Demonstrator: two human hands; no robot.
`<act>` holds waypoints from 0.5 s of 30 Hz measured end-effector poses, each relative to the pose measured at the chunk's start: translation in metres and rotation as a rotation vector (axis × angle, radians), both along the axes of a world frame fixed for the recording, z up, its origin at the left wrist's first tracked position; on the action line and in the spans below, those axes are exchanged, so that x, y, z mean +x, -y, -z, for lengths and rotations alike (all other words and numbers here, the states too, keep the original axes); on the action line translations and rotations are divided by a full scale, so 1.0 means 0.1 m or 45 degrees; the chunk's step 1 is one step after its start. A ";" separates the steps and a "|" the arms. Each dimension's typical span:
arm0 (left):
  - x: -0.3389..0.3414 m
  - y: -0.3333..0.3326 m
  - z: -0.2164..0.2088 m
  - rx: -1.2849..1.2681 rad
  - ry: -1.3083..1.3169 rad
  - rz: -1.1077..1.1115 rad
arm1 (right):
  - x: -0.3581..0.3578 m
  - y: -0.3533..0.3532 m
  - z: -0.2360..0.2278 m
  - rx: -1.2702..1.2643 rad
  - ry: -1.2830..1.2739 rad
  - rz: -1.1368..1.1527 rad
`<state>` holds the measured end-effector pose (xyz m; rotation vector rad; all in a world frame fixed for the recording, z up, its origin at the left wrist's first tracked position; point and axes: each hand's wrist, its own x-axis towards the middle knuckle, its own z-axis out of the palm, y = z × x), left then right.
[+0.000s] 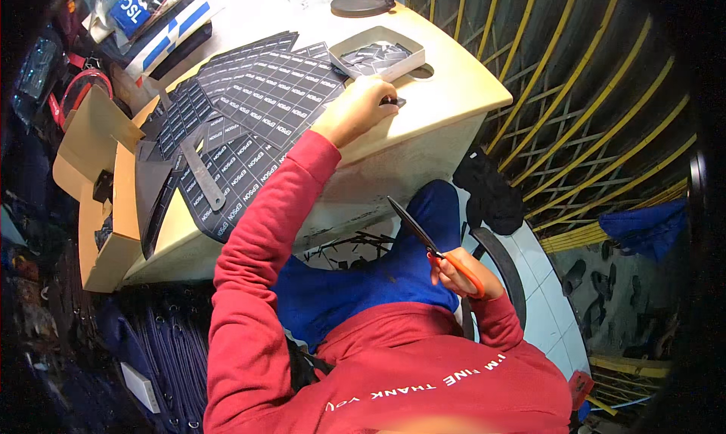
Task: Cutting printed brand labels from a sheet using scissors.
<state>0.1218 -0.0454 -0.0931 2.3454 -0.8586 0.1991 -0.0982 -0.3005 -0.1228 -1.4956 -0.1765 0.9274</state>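
Observation:
My left hand (358, 110) is over the table, just in front of a shallow whitish tray (402, 65) of small dark cut pieces (374, 56). Its fingers are pinched together, with a small black piece (400, 102) at their tips. In my right hand (460, 273), low beside my knee, are scissors (418, 230) with orange handles. Their dark blades point up and left, and look closed or nearly so. Black printed sheets (276, 93) marked off in rectangles overlap left of my left hand. A grey metal ruler (203, 178) lies across them.
An open cardboard box (113, 214) stands against the table's left edge. A dark round base (363, 4) sits at the far edge. Black scraps (352, 251) litter the floor under the table. To the right runs a folding gate (575, 93) with yellow bars.

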 end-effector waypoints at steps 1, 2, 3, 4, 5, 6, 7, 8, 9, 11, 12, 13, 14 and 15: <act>0.02 0.01 0.02 -0.001 -0.001 0.001 | -0.01 0.00 0.03 -0.001 0.023 0.007; 0.03 0.03 0.04 0.012 -0.034 -0.011 | -0.03 0.00 0.06 -0.001 0.046 0.015; 0.03 0.04 0.04 0.025 -0.066 -0.023 | -0.04 0.00 0.07 -0.002 0.069 0.022; 0.04 0.06 0.04 0.024 -0.065 -0.021 | -0.06 0.00 0.06 -0.004 0.069 0.023; 0.05 0.09 0.05 0.037 -0.051 0.006 | -0.08 0.00 0.04 0.005 0.041 0.032; 0.03 0.10 0.03 0.054 -0.037 0.028 | -0.10 0.00 0.04 0.018 0.012 0.037; 0.05 0.14 0.00 0.056 -0.037 0.027 | -0.12 0.00 0.05 0.021 0.012 0.035; 0.09 0.20 -0.04 -0.009 0.115 -0.006 | -0.16 0.00 0.06 0.010 0.023 0.047; 0.14 0.25 -0.10 -0.079 0.267 -0.037 | -0.19 0.01 0.05 -0.006 0.035 0.061; 0.28 0.41 -0.17 0.050 0.239 -0.282 | -0.29 0.04 0.06 -0.034 -0.001 0.083; 0.36 0.42 -0.15 0.039 0.114 -0.307 | -0.34 0.03 0.10 -0.017 0.036 0.119; 0.42 0.42 -0.14 0.028 -0.012 -0.332 | -0.38 0.01 0.12 0.001 0.072 0.155; 0.45 0.37 -0.06 0.061 0.077 -0.277 | -0.42 -0.02 0.11 0.017 0.082 0.179; 0.49 0.31 0.09 0.089 0.165 -0.217 | -0.46 -0.04 0.04 -0.007 0.030 0.182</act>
